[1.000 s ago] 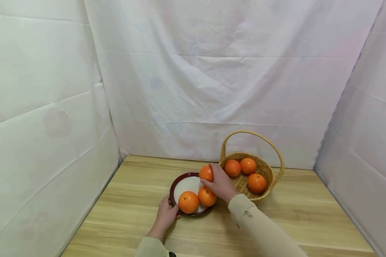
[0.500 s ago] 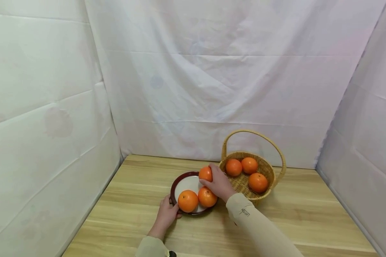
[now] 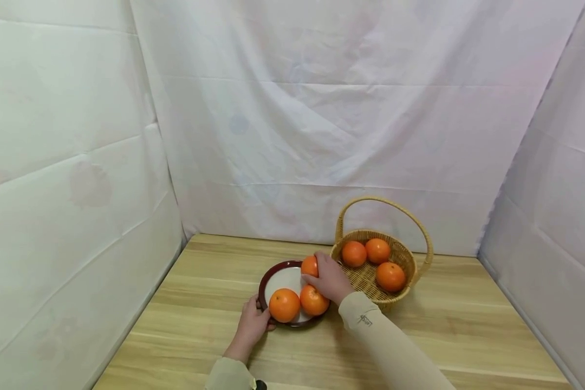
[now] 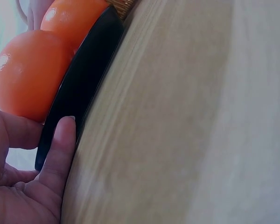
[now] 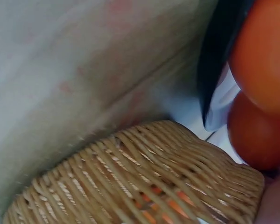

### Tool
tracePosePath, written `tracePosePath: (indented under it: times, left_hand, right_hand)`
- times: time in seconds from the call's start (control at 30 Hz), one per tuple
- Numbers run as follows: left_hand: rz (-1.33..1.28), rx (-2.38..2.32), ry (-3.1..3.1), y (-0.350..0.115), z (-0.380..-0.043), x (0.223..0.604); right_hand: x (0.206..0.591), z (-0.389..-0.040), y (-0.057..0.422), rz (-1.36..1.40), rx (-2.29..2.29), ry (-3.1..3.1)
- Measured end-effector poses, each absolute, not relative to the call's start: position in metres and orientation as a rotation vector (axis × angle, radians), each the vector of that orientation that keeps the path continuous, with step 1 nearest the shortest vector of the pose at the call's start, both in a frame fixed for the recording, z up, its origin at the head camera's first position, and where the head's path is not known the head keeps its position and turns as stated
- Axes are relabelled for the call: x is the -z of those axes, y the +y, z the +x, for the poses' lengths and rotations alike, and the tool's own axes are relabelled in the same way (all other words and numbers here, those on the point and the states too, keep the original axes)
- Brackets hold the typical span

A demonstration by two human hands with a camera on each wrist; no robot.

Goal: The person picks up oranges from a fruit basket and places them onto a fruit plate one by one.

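Observation:
My left hand (image 3: 253, 322) grips the near left rim of a round plate (image 3: 265, 287), white inside with a dark red edge. In the left wrist view, thumb and fingers pinch the plate's dark side (image 4: 84, 74). Two oranges (image 3: 284, 305) lie on the plate's front half, side by side. My right hand (image 3: 331, 279) holds another orange (image 3: 309, 266) at the plate's back right, just behind the right-hand orange (image 3: 314, 300). Whether the held orange touches the plate I cannot tell. In the right wrist view only a bit of the right hand (image 5: 275, 200) shows.
Close to the plate's right stands a wicker basket (image 3: 409, 265) with a tall arched handle (image 3: 379, 199). It holds three oranges (image 3: 390, 277). Everything stands on a wooden table (image 3: 200, 281), with white cloth (image 3: 292, 135) hung behind and at both sides.
My right hand has sunk slightly and shifted a little to the left with its orange. The left hand stays on the plate's rim.

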State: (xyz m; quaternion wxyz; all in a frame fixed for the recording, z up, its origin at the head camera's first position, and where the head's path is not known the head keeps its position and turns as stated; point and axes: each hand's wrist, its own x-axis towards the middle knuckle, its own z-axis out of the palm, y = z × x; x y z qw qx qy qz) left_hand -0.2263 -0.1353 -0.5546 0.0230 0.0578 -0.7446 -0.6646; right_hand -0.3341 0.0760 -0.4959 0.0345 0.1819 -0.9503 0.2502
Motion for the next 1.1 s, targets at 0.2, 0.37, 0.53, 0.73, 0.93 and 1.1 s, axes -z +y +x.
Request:
tracePosePath:
  times: [0.2, 0.37, 0.53, 0.73, 0.93, 1.1]
  left_hand:
    - [0.183, 2.056, -2.313, -0.136, -0.227, 0.554]
    - [0.183, 2.044, -2.316, -0.137, -0.226, 0.553]
    - [0.188, 2.045, -2.314, -0.136, -0.226, 0.554]
    - [0.180, 2.067, -2.294, -0.135, -0.227, 0.555]
    - [0.225, 2.057, -2.308, -0.135, -0.229, 0.557]
    - [0.229, 2.057, -2.315, -0.134, -0.235, 0.562]
  right_hand:
    - [0.491, -0.335, 0.072, 0.582, -0.634, -3.026]
    - [0.486, -0.333, 0.071, 0.600, -0.589, -3.057]
    - [0.487, -0.332, 0.072, 0.591, -0.631, -3.044]
    - [0.491, -0.331, 0.076, 0.552, -0.745, -3.019]
    - [0.489, -0.328, 0.081, 0.536, -0.922, -2.943]
    - [0.491, -0.328, 0.086, 0.543, -0.974, -2.881]
